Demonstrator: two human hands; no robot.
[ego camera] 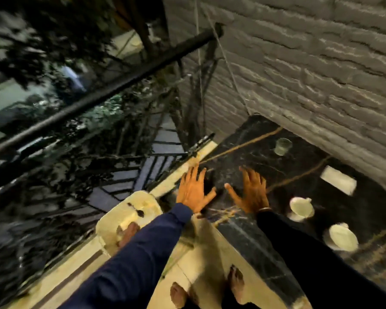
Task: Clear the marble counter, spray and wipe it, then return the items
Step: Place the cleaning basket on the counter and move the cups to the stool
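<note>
The black marble counter [261,152] with gold veins runs along a grey brick wall. My left hand [193,189] and my right hand [251,191] are stretched out above its near-left part, fingers spread, holding nothing. On the counter stand a clear glass [282,146] near the wall, a white folded cloth or box [338,179], and two white cups [301,208] [341,237] on saucers to the right of my right hand. The picture is blurred by motion.
A grey brick wall [310,74] backs the counter. A black railing [103,94] with glass runs at the left, with foliage beyond it. A cream ledge [129,219] and a cream floor lie below, where my bare feet [235,284] show.
</note>
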